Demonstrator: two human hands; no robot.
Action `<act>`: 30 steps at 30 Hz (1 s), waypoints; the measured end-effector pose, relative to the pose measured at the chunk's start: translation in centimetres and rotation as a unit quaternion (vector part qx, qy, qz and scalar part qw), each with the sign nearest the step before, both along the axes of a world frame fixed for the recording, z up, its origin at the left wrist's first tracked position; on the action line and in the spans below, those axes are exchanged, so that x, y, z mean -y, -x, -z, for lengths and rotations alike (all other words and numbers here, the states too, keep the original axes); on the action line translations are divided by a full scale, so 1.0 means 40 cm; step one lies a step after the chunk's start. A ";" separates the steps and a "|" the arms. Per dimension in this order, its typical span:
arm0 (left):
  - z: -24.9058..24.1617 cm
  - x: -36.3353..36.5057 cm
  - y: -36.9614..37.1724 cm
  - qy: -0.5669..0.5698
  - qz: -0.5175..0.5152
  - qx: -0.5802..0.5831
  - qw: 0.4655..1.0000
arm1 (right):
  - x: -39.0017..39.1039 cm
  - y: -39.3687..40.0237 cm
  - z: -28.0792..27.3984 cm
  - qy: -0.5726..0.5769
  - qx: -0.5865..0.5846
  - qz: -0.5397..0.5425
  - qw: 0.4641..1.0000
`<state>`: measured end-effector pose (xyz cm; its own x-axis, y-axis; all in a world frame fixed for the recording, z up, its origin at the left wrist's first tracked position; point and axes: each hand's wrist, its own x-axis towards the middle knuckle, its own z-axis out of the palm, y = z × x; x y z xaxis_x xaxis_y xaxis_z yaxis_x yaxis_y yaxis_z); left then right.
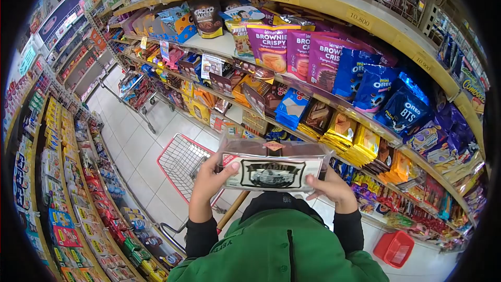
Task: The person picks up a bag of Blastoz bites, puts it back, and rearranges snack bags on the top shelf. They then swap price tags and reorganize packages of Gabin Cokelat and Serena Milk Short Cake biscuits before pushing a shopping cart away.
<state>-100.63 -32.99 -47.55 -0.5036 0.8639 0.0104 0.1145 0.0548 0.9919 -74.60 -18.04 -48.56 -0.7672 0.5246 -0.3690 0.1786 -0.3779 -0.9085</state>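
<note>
Held in front of my chest is a long plastic-wrapped pack (271,174) with a cream label, a black-framed picture and a small red diamond on top. My left hand (213,177) grips its left end, thumb lying over the label's edge. At the other end, my right hand (333,187) closes round the pack with the thumb on its front. The label faces up toward me; its lettering is only partly readable. Behind the pack, several blue and yellow snack packets (344,130) lie on a shelf.
A red-rimmed shopping cart (182,159) stands just left of me, and another cart (138,91) is farther up the aisle. Purple Brownie Crispy bags (269,47) and blue Oreo bags (376,86) fill the right shelf. A red basket (394,249) sits on the floor.
</note>
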 end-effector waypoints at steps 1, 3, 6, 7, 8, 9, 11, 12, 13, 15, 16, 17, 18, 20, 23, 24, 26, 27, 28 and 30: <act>-0.012 0.002 -0.006 0.029 0.031 0.039 0.998 | 0.005 0.004 -0.001 -0.010 0.043 0.035 0.998; -0.003 -0.002 -0.006 0.010 0.041 0.029 0.999 | 0.003 -0.001 0.013 -0.027 0.055 0.032 0.998; 0.010 -0.008 -0.006 -0.007 0.052 0.056 0.997 | 0.000 -0.012 0.023 -0.018 0.092 0.010 0.996; 0.022 -0.012 -0.005 -0.025 0.050 0.064 0.996 | -0.002 -0.013 0.027 -0.016 0.089 0.013 0.996; 0.029 -0.016 -0.006 -0.043 0.048 0.072 0.995 | -0.003 -0.013 0.031 -0.014 0.085 0.015 0.996; 0.028 -0.018 -0.010 -0.057 0.048 0.124 0.990 | -0.004 -0.013 0.035 -0.012 0.081 0.016 0.996; 0.027 -0.022 -0.019 -0.086 0.044 0.227 0.969 | -0.014 -0.029 0.040 0.013 0.081 -0.022 0.996; 0.033 -0.021 -0.016 -0.083 0.048 0.253 0.963 | -0.019 -0.035 0.039 0.028 0.074 -0.037 0.996; 0.044 -0.021 -0.009 -0.081 0.052 0.278 0.956 | -0.024 -0.040 0.037 0.043 0.066 -0.053 0.996; 0.046 -0.022 -0.007 -0.073 0.053 0.305 0.948 | -0.029 -0.046 0.029 -0.007 0.098 -0.098 0.990; 0.039 -0.023 -0.011 -0.067 0.050 0.308 0.948 | -0.028 -0.049 0.028 -0.034 0.119 -0.106 0.987; 0.036 -0.022 -0.013 -0.061 0.046 0.312 0.947 | -0.027 -0.051 0.025 -0.060 0.140 -0.114 0.982; 0.037 -0.022 -0.012 -0.054 0.046 0.319 0.945 | -0.027 -0.052 0.019 -0.065 0.144 -0.122 0.980; 0.040 -0.020 -0.005 -0.040 0.046 0.332 0.941 | -0.029 -0.052 0.004 -0.074 0.150 -0.137 0.976; 0.046 -0.019 0.003 -0.029 0.047 0.360 0.931 | -0.013 -0.038 -0.010 -0.108 0.142 -0.066 0.982; 0.040 -0.020 -0.002 -0.027 0.038 0.366 0.929 | -0.013 -0.034 0.007 -0.102 0.110 -0.037 0.988; 0.020 -0.023 -0.015 -0.024 0.018 0.378 0.926 | -0.017 -0.020 0.053 -0.090 0.044 0.019 0.995; 0.025 -0.023 -0.012 -0.025 0.021 0.392 0.920 | -0.019 -0.021 0.059 -0.087 0.040 0.033 0.995; 0.038 -0.023 -0.008 -0.026 0.024 0.405 0.913 | -0.020 -0.020 0.059 -0.083 0.036 0.048 0.995; 0.057 -0.019 0.002 -0.017 0.042 0.419 0.907 | -0.019 -0.021 0.056 -0.085 0.029 0.066 0.994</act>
<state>-100.70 -32.24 -49.82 -0.2799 0.9059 -0.3176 -0.6780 0.0477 0.7335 -73.78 -17.28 -50.81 -0.6676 0.6777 -0.3084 0.1925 -0.2431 -0.9507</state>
